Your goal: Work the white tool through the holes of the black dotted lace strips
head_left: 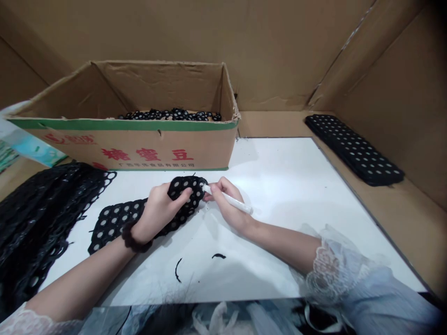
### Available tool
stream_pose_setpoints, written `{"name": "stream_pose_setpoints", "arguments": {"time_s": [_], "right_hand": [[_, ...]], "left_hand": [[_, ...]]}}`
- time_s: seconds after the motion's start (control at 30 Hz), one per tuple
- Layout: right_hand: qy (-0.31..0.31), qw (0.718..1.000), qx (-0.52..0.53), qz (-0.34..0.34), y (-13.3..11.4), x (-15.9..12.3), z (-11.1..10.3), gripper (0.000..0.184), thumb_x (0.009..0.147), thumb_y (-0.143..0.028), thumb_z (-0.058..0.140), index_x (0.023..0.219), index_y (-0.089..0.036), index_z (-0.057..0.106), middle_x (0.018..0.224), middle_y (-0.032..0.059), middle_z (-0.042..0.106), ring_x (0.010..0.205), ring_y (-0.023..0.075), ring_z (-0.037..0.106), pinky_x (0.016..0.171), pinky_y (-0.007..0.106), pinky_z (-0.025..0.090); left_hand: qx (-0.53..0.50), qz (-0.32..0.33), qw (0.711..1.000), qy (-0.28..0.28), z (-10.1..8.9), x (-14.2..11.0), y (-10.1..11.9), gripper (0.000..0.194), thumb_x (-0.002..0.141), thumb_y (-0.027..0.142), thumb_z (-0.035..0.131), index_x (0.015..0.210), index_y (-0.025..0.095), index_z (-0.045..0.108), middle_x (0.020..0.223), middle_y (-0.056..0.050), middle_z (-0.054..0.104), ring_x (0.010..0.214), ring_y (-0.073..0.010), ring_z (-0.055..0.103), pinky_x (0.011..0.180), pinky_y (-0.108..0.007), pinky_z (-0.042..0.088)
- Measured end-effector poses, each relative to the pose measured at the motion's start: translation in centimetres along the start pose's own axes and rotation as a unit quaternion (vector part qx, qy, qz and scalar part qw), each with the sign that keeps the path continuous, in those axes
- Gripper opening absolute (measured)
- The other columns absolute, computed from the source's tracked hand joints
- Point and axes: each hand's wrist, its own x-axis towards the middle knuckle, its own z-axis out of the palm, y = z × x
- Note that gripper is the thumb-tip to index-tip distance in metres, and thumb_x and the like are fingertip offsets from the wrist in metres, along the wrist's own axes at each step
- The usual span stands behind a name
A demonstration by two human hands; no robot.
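Note:
A black strip with rows of round pale holes (117,220) lies on the white board, its right end raised a little. My left hand (159,209) is closed on that strip, the thumb pressing on its upper face. My right hand (226,204) grips a slim white pen-shaped tool (233,201), whose tip meets the strip's right edge. The fingers of the right hand are partly hidden behind the tool and strip, so I cannot tell whether they also pinch the strip. Two short black scraps, one a curved thread (178,271) and one a thicker piece (219,256), lie in front.
A cardboard box (167,145) holding black perforated pieces stands at the back left. Black perforated material (38,209) is heaped at the left. A neat stack of black strips (354,149) rests at the right, beyond the white board (300,186). Cardboard walls enclose the back and right.

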Motion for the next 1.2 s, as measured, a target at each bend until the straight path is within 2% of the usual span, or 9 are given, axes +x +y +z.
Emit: {"name": "stream_pose_setpoints", "arguments": {"time_s": [0.1,0.23,0.4,0.5,0.63,0.87,0.97,1.1,1.2], "right_hand": [[-0.009,1.0,0.001,-0.011,0.0,0.1,-0.1,0.026,0.086,-0.04,0.041,0.07,-0.02,0.038,0.083,0.0002,0.059,0.076,0.0131,0.059,0.07,0.028,0.044],[-0.006,1.0,0.002,-0.016,0.0,0.1,-0.1,0.027,0.086,-0.041,0.041,0.069,-0.02,0.039,0.078,0.0003,0.059,0.074,0.0131,0.06,0.068,0.028,0.045],[-0.024,0.999,-0.024,-0.043,-0.1,-0.1,-0.2,0.025,0.087,-0.04,0.039,0.071,-0.02,0.039,0.077,0.0005,0.06,0.072,0.0126,0.057,0.067,0.027,0.043],[-0.068,0.993,-0.07,-0.066,-0.3,-0.3,-0.4,0.022,0.088,-0.039,0.039,0.076,-0.02,0.042,0.081,0.0015,0.059,0.074,0.0128,0.055,0.067,0.026,0.042],[-0.114,0.984,-0.108,-0.084,-0.5,-0.6,-0.7,0.022,0.088,-0.038,0.039,0.078,-0.019,0.043,0.084,0.0018,0.059,0.073,0.0121,0.053,0.065,0.025,0.041],[-0.127,0.977,-0.129,-0.11,-0.3,-0.6,-0.9,0.021,0.089,-0.036,0.037,0.087,-0.019,0.048,0.094,0.0044,0.062,0.075,0.0124,0.055,0.065,0.025,0.042],[-0.14,0.978,-0.115,-0.104,-0.3,-0.4,-1.0,0.021,0.089,-0.037,0.036,0.087,-0.019,0.046,0.095,0.0053,0.063,0.077,0.0127,0.056,0.067,0.026,0.043],[-0.149,0.979,-0.091,-0.101,-0.4,-0.4,-1.0,0.02,0.089,-0.036,0.037,0.082,-0.019,0.044,0.097,0.0061,0.063,0.082,0.0127,0.058,0.07,0.026,0.043],[-0.161,0.979,-0.074,-0.096,-0.6,-0.4,-1.0,0.017,0.09,-0.034,0.037,0.086,-0.019,0.044,0.096,0.0066,0.063,0.087,0.0138,0.059,0.073,0.027,0.043]], "left_hand": [[-0.077,-0.062,0.993,-0.069,-0.4,0.4,0.1,0.035,0.072,0.049,0.057,0.082,0.016,0.058,0.081,-0.003,0.066,0.074,-0.0202,0.059,0.063,-0.026,0.044],[-0.103,-0.078,0.989,-0.07,-0.6,0.6,0.3,0.033,0.072,0.045,0.059,0.084,0.014,0.058,0.086,-0.004,0.066,0.08,-0.0216,0.059,0.068,-0.029,0.045],[-0.136,-0.058,0.987,-0.069,-1.0,0.4,1.1,0.03,0.074,0.039,0.057,0.09,0.014,0.059,0.091,-0.004,0.066,0.084,-0.0211,0.059,0.073,-0.029,0.046],[-0.138,-0.051,0.985,-0.086,-1.3,0.5,1.3,0.029,0.07,0.041,0.061,0.084,0.015,0.06,0.085,-0.002,0.067,0.079,-0.0204,0.06,0.068,-0.028,0.047],[-0.124,-0.08,0.983,-0.111,-1.8,0.7,1.1,0.03,0.065,0.043,0.065,0.071,0.015,0.06,0.071,-0.001,0.066,0.068,-0.0197,0.06,0.057,-0.026,0.047],[-0.202,-0.104,0.963,-0.145,-2.0,0.8,0.6,0.023,0.068,0.037,0.064,0.076,0.016,0.064,0.078,-0.001,0.069,0.07,-0.0176,0.061,0.06,-0.024,0.047],[-0.233,-0.113,0.952,-0.164,-2.0,0.8,0.4,0.018,0.069,0.034,0.063,0.073,0.016,0.064,0.076,0.0,0.069,0.068,-0.0154,0.06,0.059,-0.022,0.046],[-0.229,-0.098,0.955,-0.163,-1.9,0.8,0.3,0.016,0.071,0.03,0.061,0.066,0.016,0.061,0.068,0.001,0.065,0.063,-0.0133,0.056,0.055,-0.021,0.043],[-0.231,-0.097,0.955,-0.157,-1.8,0.7,0.3,0.015,0.071,0.03,0.061,0.067,0.016,0.06,0.067,0.002,0.062,0.061,-0.0122,0.054,0.054,-0.021,0.041]]}}
